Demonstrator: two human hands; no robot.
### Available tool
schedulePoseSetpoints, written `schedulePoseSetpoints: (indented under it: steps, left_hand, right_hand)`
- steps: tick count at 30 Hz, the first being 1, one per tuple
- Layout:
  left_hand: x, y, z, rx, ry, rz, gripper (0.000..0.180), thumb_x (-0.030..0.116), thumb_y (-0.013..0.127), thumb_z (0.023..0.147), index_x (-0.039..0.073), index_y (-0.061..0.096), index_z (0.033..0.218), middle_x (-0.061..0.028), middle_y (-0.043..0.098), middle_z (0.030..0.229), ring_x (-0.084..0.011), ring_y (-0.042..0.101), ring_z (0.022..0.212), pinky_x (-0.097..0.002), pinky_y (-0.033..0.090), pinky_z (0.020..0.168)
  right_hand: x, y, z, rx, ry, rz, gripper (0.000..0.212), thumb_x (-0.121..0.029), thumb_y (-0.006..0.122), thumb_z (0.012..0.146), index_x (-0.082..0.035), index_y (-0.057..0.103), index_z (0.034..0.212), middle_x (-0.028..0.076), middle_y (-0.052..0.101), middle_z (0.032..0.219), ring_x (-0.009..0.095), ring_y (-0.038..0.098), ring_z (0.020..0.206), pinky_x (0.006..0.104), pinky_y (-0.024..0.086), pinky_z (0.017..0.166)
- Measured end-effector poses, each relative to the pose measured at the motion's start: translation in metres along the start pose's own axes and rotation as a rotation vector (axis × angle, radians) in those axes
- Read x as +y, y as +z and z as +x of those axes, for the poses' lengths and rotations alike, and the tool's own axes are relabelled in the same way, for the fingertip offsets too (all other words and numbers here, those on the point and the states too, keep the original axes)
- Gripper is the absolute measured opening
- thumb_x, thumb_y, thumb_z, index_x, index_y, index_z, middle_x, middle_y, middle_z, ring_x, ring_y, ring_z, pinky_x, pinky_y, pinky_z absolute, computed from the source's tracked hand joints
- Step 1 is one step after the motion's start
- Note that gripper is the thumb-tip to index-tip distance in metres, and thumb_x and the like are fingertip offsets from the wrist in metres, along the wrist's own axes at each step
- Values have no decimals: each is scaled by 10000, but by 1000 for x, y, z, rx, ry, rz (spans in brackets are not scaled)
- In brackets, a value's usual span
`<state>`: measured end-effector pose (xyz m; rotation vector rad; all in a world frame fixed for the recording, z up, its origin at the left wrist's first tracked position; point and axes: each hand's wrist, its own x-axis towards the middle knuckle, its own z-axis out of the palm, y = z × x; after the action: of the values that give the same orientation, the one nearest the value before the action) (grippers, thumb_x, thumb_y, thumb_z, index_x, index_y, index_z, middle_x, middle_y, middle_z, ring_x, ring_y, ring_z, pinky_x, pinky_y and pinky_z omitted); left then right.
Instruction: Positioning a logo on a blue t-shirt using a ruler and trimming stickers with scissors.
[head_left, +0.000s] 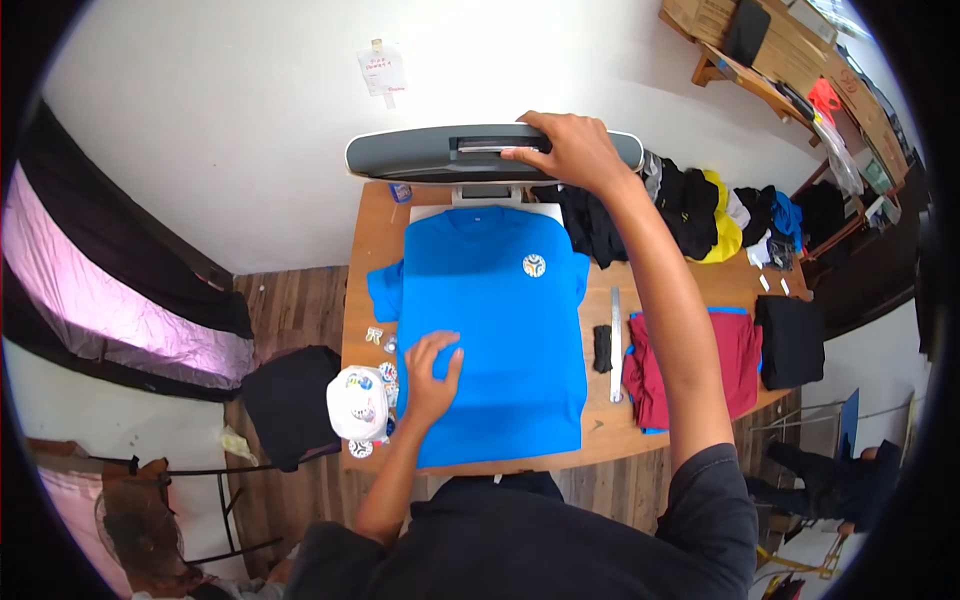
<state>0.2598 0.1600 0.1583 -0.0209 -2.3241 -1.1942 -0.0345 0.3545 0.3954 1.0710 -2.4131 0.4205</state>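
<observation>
A blue T-shirt (pixel 490 340) lies spread out, collar at the far end, with a round patterned emblem (pixel 534 265) on the right of its chest. Beyond the collar, the grey lid of a heat press (pixel 400 157) stands raised. My right hand (pixel 575 148) is closed around the handle in that lid, arm stretched forward. Over the lower left part of the shirt hovers my left hand (pixel 430 380), thumb and fingers apart, nothing in it; whether it touches the cloth I cannot tell. Close to it are a white container (pixel 357 403) and several round stickers (pixel 361 449).
On the wooden table (pixel 600 440) to the right lie a metal ruler (pixel 615 340), a small black bundle (pixel 602 348), folded maroon shirts (pixel 700 370) and black folded cloth (pixel 790 342). Heaped clothes (pixel 690 210) lie behind. A black-covered seat (pixel 290 405) stands at left. Another person (pixel 840 485) is at far right.
</observation>
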Motion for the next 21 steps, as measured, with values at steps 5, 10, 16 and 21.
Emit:
schedulePoseSetpoints:
  steps: [5,10,16,21]
  left_hand:
    - [74,-27,112,136,302,134,348,227,749,890,118,672,1212,-117,634,1265,-313,571,1200,-458,377,1035]
    - [93,-37,155,28,507,408,509,303,748,893,147,617,1360,-113,599,1361,-297,514,1318,-492,324,1138]
    - [81,-30,124,-151,536,384,359,206,766,870,162,725,1224,-24,718,1204,-218,671,1103,-354,500,851]
    - [42,-17,68,-242,497,391,298,223,773,855,196,761,1151,6,730,1178,-194,679,1086,-334,505,792]
  right_hand:
    - [-23,7,-54,98,-75,-37,555,-617,638,889,-90,724,1042,125,732,820,332,711,747,422,550,641]
    - [-57,15,-103,61,-47,-5,441,-523,699,881,-108,730,1028,82,732,864,288,702,748,386,541,653]
    - [-90,34,-169,98,-37,9,431,-457,749,843,-108,704,1093,44,723,1110,244,713,944,362,562,772]
    - [-114,66,-229,35,29,-43,503,-410,780,821,-129,681,1225,55,683,1263,278,664,1133,400,557,887]
